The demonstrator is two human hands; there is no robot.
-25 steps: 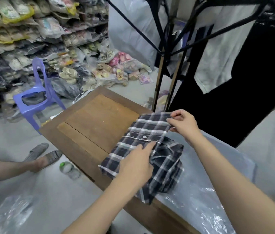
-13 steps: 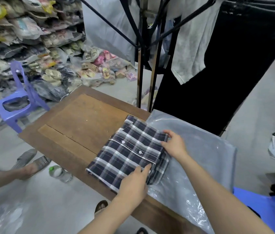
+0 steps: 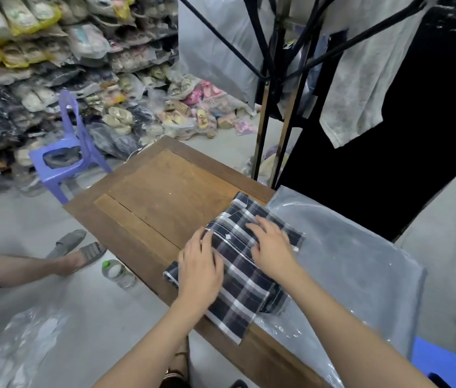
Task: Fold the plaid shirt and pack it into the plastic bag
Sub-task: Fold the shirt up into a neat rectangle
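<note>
The dark plaid shirt (image 3: 242, 287) lies folded into a rectangle on the wooden table (image 3: 165, 197), its right part resting over the clear plastic bag (image 3: 347, 256) spread on the table's right side. My left hand (image 3: 200, 266) presses flat on the shirt's left edge with fingers spread. My right hand (image 3: 270, 245) lies flat on the shirt's upper middle, fingers apart. Neither hand grips the cloth. The shirt's button placket shows between my hands.
A purple plastic chair (image 3: 67, 155) stands left of the table before piles of bagged goods. Another person's leg in a grey sandal (image 3: 81, 253) and a plastic bottle (image 3: 117, 273) are on the floor at left. A clothes rack (image 3: 274, 88) stands behind the table.
Both hands have gone from holding the shirt's folded edges to lying flat on top of it. The shirt has been laid down and flattened, with its right part over the bag.
</note>
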